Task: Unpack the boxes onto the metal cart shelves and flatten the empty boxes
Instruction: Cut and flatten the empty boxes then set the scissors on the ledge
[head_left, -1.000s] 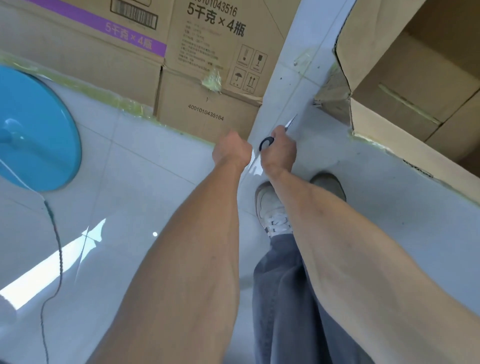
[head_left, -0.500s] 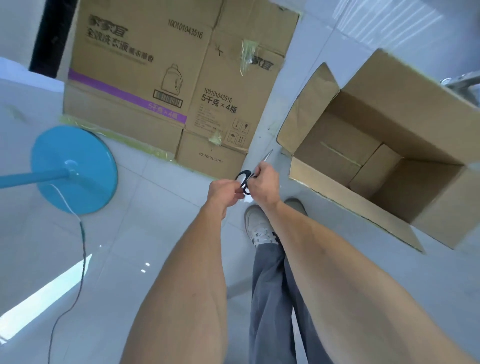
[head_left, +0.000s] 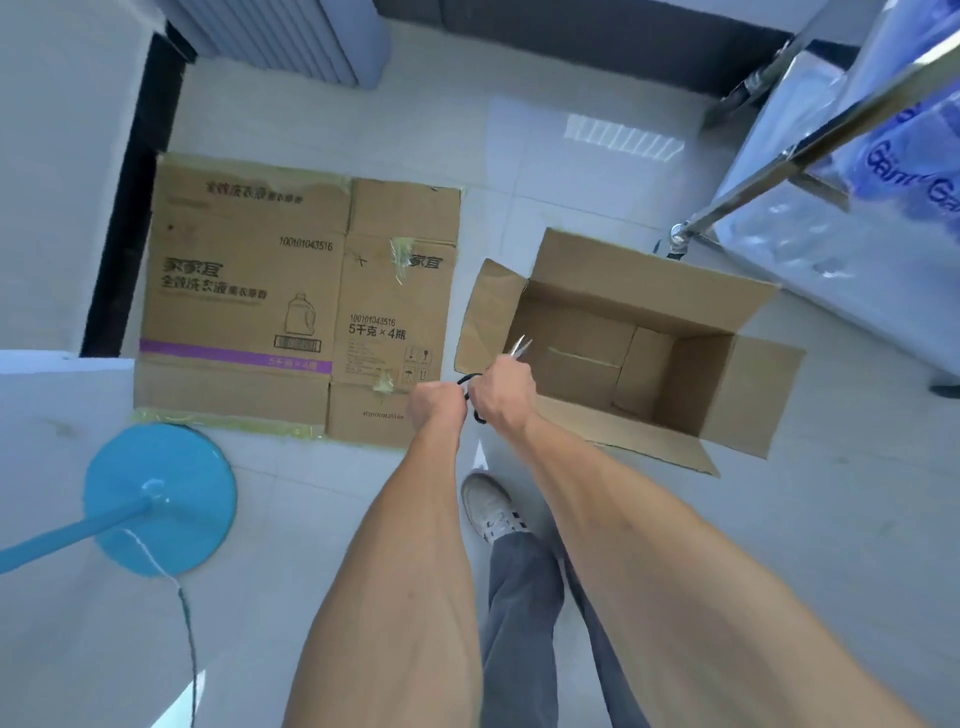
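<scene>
1 head-worn view, steeply down over forearms toward the floor (head_left: 519, 156).

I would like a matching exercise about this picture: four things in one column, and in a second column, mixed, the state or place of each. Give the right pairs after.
Things
1. flattened box
2. open box
3. scissors
4. blue round base

States or places
A. held in the right hand, blades pointing up
B. flat on the floor, printed side up
C. on the floor, left, with a pole
D. upright, flaps open, nothing inside

Pairs: 1-B, 2-D, 3-A, 4-C
</scene>
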